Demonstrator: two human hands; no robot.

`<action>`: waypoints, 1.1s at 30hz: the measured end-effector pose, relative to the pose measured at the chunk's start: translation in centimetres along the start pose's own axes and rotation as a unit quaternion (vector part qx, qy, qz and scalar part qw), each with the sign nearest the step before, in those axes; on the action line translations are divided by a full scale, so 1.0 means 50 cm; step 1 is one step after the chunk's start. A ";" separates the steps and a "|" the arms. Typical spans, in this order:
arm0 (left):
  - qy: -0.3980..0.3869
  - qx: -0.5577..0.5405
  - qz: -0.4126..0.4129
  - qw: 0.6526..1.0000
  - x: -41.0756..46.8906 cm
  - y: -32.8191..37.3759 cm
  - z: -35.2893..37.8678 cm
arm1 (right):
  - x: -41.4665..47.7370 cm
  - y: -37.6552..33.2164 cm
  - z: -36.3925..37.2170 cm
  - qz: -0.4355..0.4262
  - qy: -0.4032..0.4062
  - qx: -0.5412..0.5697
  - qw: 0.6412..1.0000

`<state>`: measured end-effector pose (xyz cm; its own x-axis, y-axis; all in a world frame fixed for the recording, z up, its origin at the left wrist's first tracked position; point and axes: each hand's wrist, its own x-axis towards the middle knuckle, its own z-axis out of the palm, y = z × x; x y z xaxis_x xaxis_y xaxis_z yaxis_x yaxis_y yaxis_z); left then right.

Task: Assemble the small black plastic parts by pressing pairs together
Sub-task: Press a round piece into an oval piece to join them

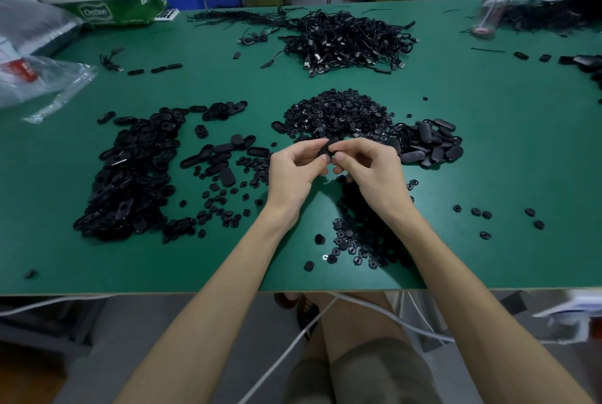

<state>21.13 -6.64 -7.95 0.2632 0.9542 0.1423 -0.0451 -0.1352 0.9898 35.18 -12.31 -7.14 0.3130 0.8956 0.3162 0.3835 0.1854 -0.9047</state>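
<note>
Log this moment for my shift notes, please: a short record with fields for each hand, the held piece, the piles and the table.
left hand: grips the black oval part
right hand: pinches the same part from the other side
part height: held above the green table
centre pile: small round pieces, beyond the hands
left pile: oval shells
right pile: oval shells
far heap: tangled black cables

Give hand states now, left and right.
Left hand: closed, fingers pinching a small black part.
Right hand: closed, fingers pinching the same part from the other side.
</note>
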 end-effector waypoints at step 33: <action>-0.019 0.020 0.032 0.999 0.000 -0.004 0.004 | -0.006 -0.018 -0.001 -0.011 0.077 -0.079 0.994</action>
<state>21.35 -6.68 -8.14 0.2978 0.9323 0.2054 -0.0239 -0.2078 0.9779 34.78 -12.78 -6.40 0.4273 0.8170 0.3871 0.5196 0.1285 -0.8447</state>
